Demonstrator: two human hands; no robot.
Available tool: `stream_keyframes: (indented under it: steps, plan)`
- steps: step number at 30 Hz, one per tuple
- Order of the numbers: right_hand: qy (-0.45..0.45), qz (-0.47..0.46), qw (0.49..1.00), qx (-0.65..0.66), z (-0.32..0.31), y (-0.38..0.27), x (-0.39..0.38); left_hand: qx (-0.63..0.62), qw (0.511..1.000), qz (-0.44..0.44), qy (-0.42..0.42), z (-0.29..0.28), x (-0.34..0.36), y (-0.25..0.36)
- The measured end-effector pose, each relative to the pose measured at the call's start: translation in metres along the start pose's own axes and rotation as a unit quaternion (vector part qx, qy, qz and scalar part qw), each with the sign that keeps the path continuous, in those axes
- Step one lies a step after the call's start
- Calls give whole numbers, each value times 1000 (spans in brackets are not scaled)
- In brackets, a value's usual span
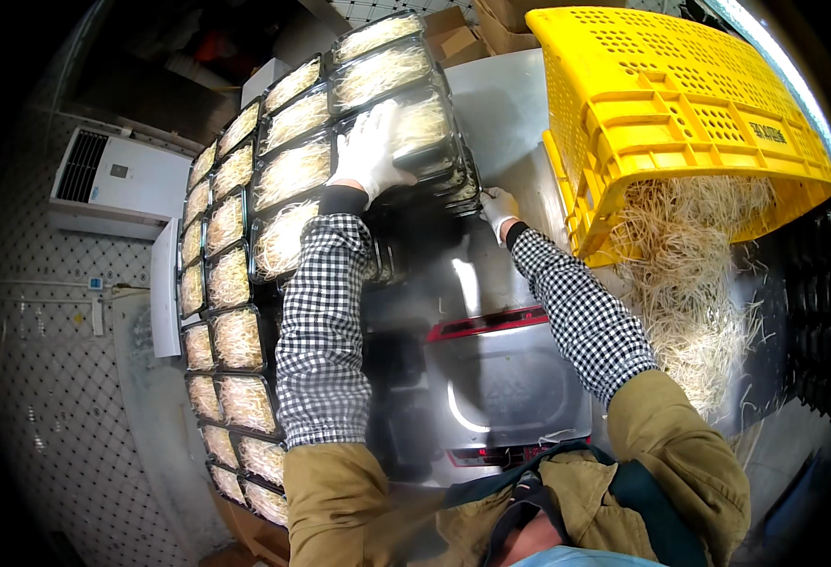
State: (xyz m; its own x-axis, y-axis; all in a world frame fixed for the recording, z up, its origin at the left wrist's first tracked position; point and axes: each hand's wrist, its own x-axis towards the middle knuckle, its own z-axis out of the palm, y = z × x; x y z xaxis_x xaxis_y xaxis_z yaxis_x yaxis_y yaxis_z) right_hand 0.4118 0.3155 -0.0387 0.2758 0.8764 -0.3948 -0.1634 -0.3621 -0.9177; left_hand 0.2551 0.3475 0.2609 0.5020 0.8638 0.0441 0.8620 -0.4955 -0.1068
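Note:
My left hand, in a white glove, lies with fingers stretched and thumb apart against the left side of a black plastic tray of bean sprouts at the top of a stack. At the stack's near right corner, my right hand, also gloved, has its fingers closed on the edge of a lower black tray. Part of that grip is hidden. Many more filled trays stand in stacked rows along the left. A blurred dark shape fills the space below the left hand.
A yellow perforated crate is tipped on its side at the right, with loose bean sprouts spilling out. A metal scale with red trim sits in front of me. Black trays are stacked at the far right. Cardboard boxes stand behind.

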Motion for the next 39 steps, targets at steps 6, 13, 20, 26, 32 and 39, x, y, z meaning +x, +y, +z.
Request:
stream_keyframes:
  steps: [6, 13, 20, 26, 32, 39]
  plan:
    - [-2, -59, 997, -55, -23, 5, -11, -16, 999, 8, -26, -21, 6, 6]
    - [-127, -75, 988, -32, -64, -30, -121, -10, 1000, -4, 4, -17, -9, -5]
    - [-114, -107, 987, -46, -151, -48, -222, -10, 999, 19, 46, -20, -10, -2]
    - [35, -116, 991, -53, -269, -47, -335, -2, 992, 104, 74, -44, -36, -2]
    - [423, -146, 891, -83, -487, -34, -436, -86, 979, 99, 158, -43, -136, 90]
    - [169, -177, 794, -557, -500, 10, -462, -360, 897, 253, -36, 27, -266, 358]
